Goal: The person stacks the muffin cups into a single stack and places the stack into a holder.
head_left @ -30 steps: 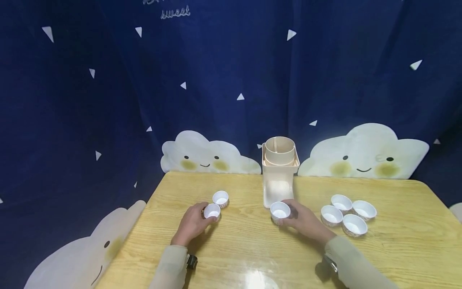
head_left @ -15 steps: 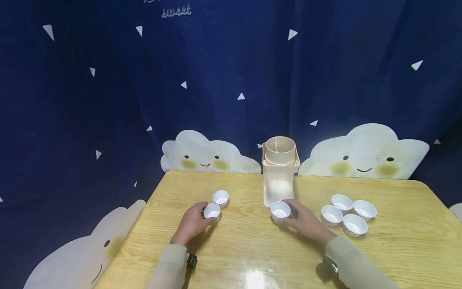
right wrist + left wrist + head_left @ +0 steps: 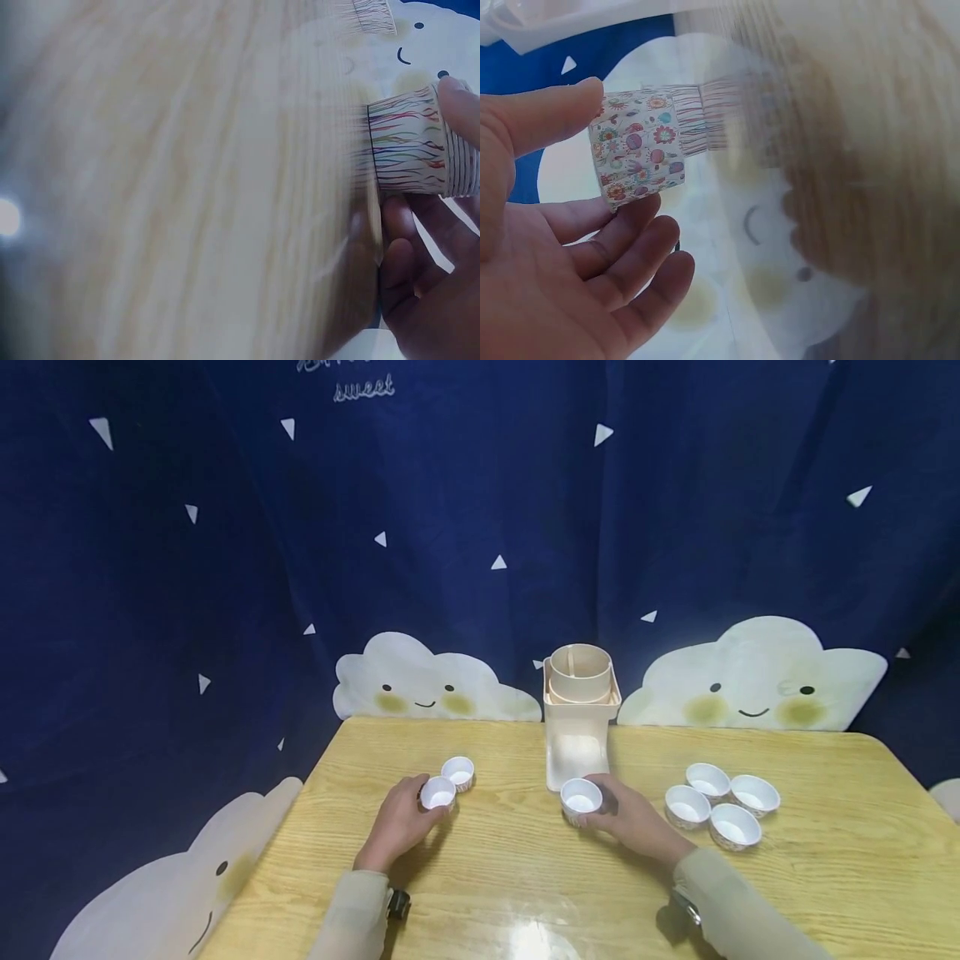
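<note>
In the head view my left hand (image 3: 400,822) pinches a white-lined paper baking cup (image 3: 637,146) between thumb and fingers. Its outside is floral, and in the left wrist view it appears slightly off the table. Just behind it stands a second baking cup (image 3: 458,772), with coloured lines on its side (image 3: 697,120). My right hand (image 3: 630,817) grips a baking cup (image 3: 581,799) with wavy coloured lines (image 3: 409,142). Several rims show at its mouth in the right wrist view, like a nested stack. Its base meets the table. Both cups are upright.
A beige stand (image 3: 576,739) holding a round container (image 3: 581,672) is at the table's back, just behind the right hand's cup. Several baking cups (image 3: 708,782) form a cluster to the right. The wooden table (image 3: 510,877) ends at a dark blue curtain (image 3: 480,485).
My left hand has raised the floral baking cup slightly and tilted or shifted it a little away from me. The right hand and its baking cup have stayed in place.
</note>
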`<act>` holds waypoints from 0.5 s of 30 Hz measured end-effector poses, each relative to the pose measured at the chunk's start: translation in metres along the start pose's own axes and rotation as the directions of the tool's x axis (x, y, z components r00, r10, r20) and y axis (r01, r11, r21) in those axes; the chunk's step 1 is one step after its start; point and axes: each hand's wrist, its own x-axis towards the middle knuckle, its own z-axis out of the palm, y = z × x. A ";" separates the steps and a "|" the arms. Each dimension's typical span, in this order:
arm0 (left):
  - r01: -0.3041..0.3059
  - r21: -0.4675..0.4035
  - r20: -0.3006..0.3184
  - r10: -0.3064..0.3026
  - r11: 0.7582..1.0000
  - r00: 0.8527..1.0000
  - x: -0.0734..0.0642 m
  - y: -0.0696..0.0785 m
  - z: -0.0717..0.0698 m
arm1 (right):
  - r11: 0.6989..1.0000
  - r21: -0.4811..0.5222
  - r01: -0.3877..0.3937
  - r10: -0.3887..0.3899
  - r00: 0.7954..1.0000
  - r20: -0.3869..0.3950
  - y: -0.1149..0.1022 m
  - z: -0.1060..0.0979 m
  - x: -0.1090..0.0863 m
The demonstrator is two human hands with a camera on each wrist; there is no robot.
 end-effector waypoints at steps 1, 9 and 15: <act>-0.004 -0.002 -0.004 0.004 1.000 1.000 0.000 0.000 0.000 | 1.000 0.003 0.002 -0.002 1.000 0.000 0.000 0.000 0.000; -0.003 -0.025 -0.012 0.003 1.000 1.000 0.000 0.001 0.000 | 1.000 0.028 -0.001 0.000 0.999 0.034 -0.003 -0.003 0.001; -0.018 -0.072 -0.016 0.017 0.997 1.000 -0.001 0.004 0.000 | 1.000 0.021 -0.021 0.020 0.999 0.047 -0.004 -0.003 0.000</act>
